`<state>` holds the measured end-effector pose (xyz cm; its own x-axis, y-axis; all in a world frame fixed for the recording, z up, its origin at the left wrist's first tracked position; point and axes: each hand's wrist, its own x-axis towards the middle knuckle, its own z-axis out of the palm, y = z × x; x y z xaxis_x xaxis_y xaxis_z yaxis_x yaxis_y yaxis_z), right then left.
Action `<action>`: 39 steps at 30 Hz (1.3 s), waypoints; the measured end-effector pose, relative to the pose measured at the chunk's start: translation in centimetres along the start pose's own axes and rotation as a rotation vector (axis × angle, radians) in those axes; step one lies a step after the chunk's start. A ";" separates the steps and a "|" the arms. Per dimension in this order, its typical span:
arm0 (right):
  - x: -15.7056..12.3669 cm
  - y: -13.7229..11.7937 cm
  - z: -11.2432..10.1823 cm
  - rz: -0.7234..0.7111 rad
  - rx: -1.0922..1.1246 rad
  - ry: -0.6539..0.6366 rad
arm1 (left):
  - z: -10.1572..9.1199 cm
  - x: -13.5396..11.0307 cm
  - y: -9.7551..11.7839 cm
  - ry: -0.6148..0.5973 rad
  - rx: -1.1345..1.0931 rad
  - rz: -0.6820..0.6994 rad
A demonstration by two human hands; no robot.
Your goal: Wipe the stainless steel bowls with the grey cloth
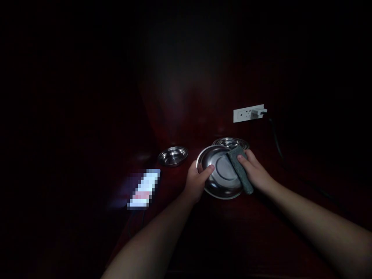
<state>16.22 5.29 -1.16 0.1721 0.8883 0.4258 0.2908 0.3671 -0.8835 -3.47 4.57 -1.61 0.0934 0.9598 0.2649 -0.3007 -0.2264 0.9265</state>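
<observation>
A shiny steel bowl (216,162) is held up with its underside facing me. My left hand (197,178) grips its left rim, the thumb lying over the outer surface. In my right hand (254,168) is a folded grey-green cloth (240,170), pressed over the bowl's right edge, with the thumb on top of it. The fingers behind bowl and cloth are hidden. Just behind, partly covered by the held bowl, more steel dishes (229,140) appear nested on the dark red surface. Another steel bowl (173,156) sits upright to the left.
A lit, pixelated screen (144,190) lies on the left, with a cable below it. On the back wall is a white socket panel (242,114) with a plug (258,112) in it. A dark cord (276,137) hangs to its right. Most of the surroundings are very dark.
</observation>
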 end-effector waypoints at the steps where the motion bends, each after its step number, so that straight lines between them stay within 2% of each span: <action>1: -0.1 0.1 0.1 -0.002 -0.009 -0.020 | -0.1 0.1 0.1 0.011 0.008 0.004; 8: -0.3 0.0 -0.3 -0.019 -0.068 -0.119 | 0.0 0.6 0.0 0.033 -0.016 -0.037; 19: -0.1 -0.2 -0.7 -0.041 -0.055 -0.135 | 0.2 0.8 0.3 0.025 -0.067 -0.141; 24: 0.0 -0.4 -0.9 -0.059 -0.052 -0.155 | 0.1 1.1 -0.1 -0.038 -0.063 -0.211; 32: 0.0 -0.4 -1.1 -0.033 -0.049 -0.172 | 0.3 0.8 0.2 -0.061 -0.078 -0.228; 39: 0.2 -0.5 -0.7 0.037 0.044 -0.119 | 0.2 1.2 0.0 -0.002 -0.298 -0.260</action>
<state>16.81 5.10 -0.52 0.0685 0.9267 0.3694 0.2439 0.3435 -0.9069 -3.18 5.64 -1.26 0.2047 0.9783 0.0326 -0.5287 0.0824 0.8448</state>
